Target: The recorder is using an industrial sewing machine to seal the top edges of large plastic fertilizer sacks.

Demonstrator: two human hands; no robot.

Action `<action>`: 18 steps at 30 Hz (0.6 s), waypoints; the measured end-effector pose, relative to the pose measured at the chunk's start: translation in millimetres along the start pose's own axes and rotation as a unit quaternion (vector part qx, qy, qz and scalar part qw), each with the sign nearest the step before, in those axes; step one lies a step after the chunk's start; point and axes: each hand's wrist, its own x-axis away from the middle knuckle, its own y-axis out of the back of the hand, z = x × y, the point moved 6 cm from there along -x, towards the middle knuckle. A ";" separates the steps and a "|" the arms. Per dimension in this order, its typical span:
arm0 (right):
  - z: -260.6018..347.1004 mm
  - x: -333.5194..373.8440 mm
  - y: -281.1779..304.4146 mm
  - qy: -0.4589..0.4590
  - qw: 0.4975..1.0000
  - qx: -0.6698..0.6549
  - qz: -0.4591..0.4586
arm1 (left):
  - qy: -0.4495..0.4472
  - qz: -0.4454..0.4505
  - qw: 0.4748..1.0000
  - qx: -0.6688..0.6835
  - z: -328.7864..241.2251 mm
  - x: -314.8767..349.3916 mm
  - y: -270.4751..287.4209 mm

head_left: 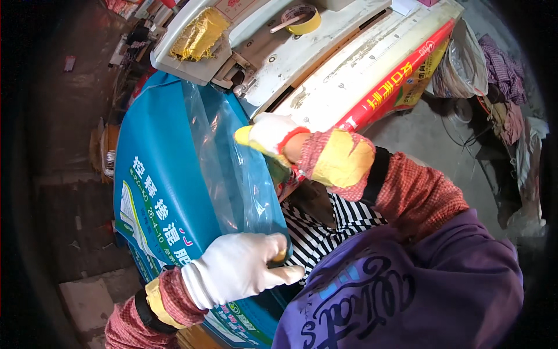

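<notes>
A large blue woven bag [157, 139] with white printing lies in front of me, a clear plastic liner [218, 168] showing along its mouth. My left hand [241, 269], in a white glove, is closed on the near end of the bag's edge, thumb and forefinger around it. Farther up, my right hand [270, 136], in a white glove with yellow fingertips, is closed at the same edge, close to the white machine. Its fingertips are partly hidden. Patterned red sleeves with yellow patches cover both forearms.
Above the bag stands a white machine [267, 64], a frayed yellow woven piece [200, 36] on it. A roll of yellow tape [305, 22] lies there too. A red and yellow bag [401, 87] hangs along the worn white tabletop [343, 70]. Cloths [503, 70] are heaped at right.
</notes>
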 end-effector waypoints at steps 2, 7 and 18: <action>15.4 15.0 -3.1 0.091 0.995 0.014 -0.027 | -0.050 -0.031 0.996 -0.067 -9.9 0.1 -2.6; 11.6 -2.7 -17.3 0.174 0.956 0.225 -0.070 | -0.070 -0.068 0.987 -0.131 -19.3 1.1 -2.3; 25.6 32.6 -11.2 0.119 0.935 0.298 -0.155 | -0.100 -0.118 0.950 -0.272 -33.1 3.3 -5.2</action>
